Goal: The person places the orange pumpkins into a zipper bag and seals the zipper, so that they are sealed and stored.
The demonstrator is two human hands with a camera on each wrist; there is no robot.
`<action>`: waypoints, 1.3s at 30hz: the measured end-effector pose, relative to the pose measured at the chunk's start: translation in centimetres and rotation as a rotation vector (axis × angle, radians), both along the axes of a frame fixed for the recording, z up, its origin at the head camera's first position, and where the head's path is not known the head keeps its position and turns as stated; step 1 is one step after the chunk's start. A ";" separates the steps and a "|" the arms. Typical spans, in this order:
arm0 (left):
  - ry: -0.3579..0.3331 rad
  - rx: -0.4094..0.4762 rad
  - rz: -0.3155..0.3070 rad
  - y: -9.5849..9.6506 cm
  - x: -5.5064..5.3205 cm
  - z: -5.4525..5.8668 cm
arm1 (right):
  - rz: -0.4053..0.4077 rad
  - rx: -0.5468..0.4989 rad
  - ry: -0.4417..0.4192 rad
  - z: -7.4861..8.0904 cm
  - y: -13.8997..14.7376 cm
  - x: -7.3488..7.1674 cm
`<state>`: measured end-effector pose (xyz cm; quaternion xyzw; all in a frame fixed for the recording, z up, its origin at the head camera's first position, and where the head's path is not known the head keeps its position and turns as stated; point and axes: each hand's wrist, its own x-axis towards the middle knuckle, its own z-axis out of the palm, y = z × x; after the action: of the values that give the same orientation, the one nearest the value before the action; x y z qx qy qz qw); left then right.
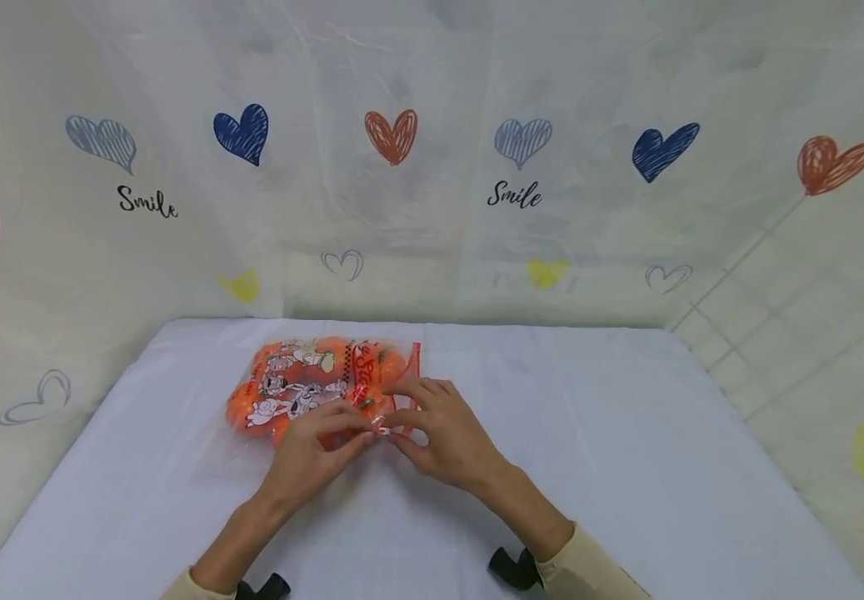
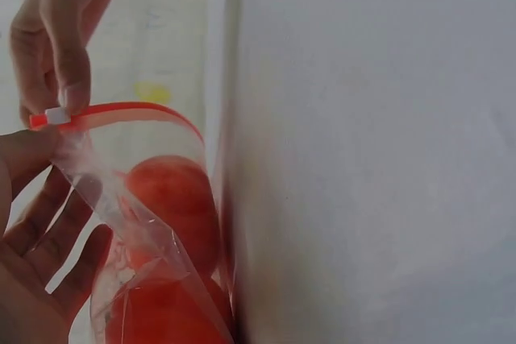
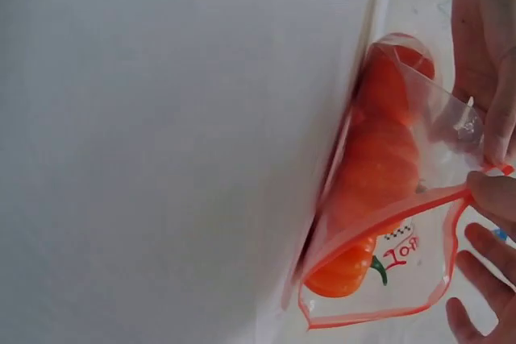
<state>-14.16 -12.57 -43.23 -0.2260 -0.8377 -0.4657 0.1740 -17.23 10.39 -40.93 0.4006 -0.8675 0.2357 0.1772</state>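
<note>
A clear slider zip bag (image 1: 304, 387), printed with white cartoon figures and red lettering, lies on its side. Inside are several small orange pumpkins (image 3: 375, 167); a green stem (image 3: 379, 270) shows on one in the right wrist view. The bag's red-edged mouth (image 3: 387, 215) faces right and gapes apart. My left hand (image 1: 319, 446) pinches the near corner of the mouth between thumb and fingers. Right beside it, my right hand (image 1: 442, 429) pinches the zip at its white slider (image 2: 58, 115), other fingers spread over the mouth.
A white cloth covers the table (image 1: 589, 433). Behind it hangs a pale backdrop (image 1: 432, 217) with hearts and "Smile" lettering. Black wrist mounts (image 1: 514, 569) sit by the beige sleeves (image 1: 589, 567) at the front.
</note>
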 end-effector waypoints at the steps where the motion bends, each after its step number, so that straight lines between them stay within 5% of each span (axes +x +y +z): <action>1: 0.005 0.014 -0.004 0.0 0.0 0.0 | 0.016 -0.015 0.016 0.0 0.0 -0.1; 9: -0.001 0.095 -0.014 0.0 -0.1 0.0 | 0.109 -0.122 0.026 0.0 -0.1 -0.5; 15: -0.007 0.123 0.007 0.2 0.0 -0.1 | 0.106 -0.139 0.044 -0.2 -0.2 -0.7; 24: 0.007 0.173 0.041 0.5 0.2 -0.1 | 0.064 -0.194 -0.049 -0.1 -0.4 -0.6; 39: 0.050 0.200 0.060 0.7 0.6 0.6 | 0.073 -0.135 0.067 0.2 0.1 -1.7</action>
<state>-13.59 -11.84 -42.66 -0.1937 -0.7890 -0.5357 0.2304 -18.94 10.49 -40.76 0.4269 -0.8280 0.2864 0.2239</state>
